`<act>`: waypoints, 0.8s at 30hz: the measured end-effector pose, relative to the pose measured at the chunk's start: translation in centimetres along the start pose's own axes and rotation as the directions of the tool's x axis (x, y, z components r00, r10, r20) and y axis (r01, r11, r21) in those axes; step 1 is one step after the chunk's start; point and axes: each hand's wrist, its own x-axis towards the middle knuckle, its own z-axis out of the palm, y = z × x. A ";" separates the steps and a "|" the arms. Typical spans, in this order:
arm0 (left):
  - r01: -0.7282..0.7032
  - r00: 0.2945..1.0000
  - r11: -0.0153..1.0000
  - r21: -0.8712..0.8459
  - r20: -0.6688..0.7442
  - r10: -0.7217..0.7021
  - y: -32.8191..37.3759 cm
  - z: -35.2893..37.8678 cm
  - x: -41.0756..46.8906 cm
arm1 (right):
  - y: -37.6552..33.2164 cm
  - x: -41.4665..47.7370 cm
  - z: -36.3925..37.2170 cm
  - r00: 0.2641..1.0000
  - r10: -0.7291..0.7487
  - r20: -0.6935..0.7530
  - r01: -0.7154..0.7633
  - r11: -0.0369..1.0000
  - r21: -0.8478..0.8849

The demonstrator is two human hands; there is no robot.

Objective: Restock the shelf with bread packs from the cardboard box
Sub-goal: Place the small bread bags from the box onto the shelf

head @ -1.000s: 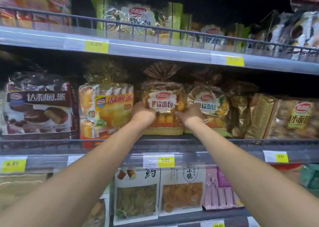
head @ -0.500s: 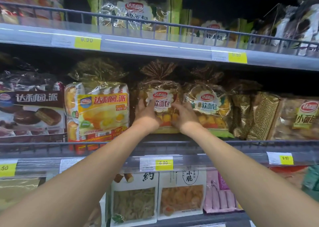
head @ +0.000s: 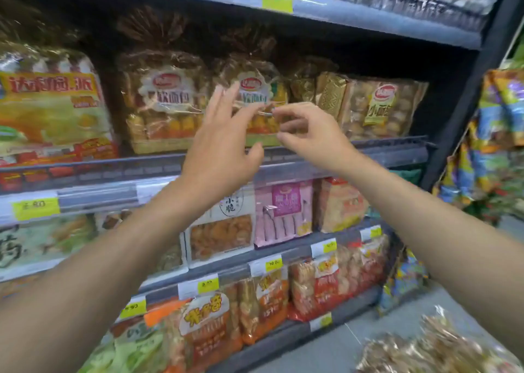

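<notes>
Two clear bread packs with white scalloped labels stand upright side by side on the middle shelf (head: 368, 149): one (head: 163, 100) on the left, one (head: 255, 89) on the right. My left hand (head: 221, 146) hovers in front of the gap between them, fingers spread, holding nothing. My right hand (head: 309, 134) is just in front of the right pack's lower edge, fingers loosely curled and empty. More bread packs (head: 431, 347) show blurred at the bottom right; the cardboard box itself is not visible.
A yellow pie pack (head: 51, 103) stands left of the bread, gold-wrapped packs (head: 382, 106) to the right. Lower shelves hold snack boxes (head: 221, 231) and orange bags (head: 207, 333). A rack of colourful bags (head: 493, 146) hangs at the right. Grey floor lies below.
Both hands have let go of the left bread pack and drawn back from the shelf. My view has swung down and to the right, revealing lower shelves and the packs at the bottom right.
</notes>
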 end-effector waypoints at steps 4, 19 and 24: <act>-0.028 0.984 0.980 -0.199 0.169 0.062 5.1 4.7 -3.0 | 4.2 -8.0 -7.3 0.994 0.111 0.014 -0.107 0.982 -0.154; 0.383 0.120 0.924 0.015 0.991 -0.065 12.4 24.1 -21.1 | 20.1 -40.1 -20.9 0.422 0.907 0.003 -0.839 0.391 -0.379; 0.692 -0.157 0.713 0.111 0.988 -0.001 12.7 25.2 -25.2 | 21.1 -44.8 -20.6 0.239 0.970 0.038 -0.886 0.234 -0.401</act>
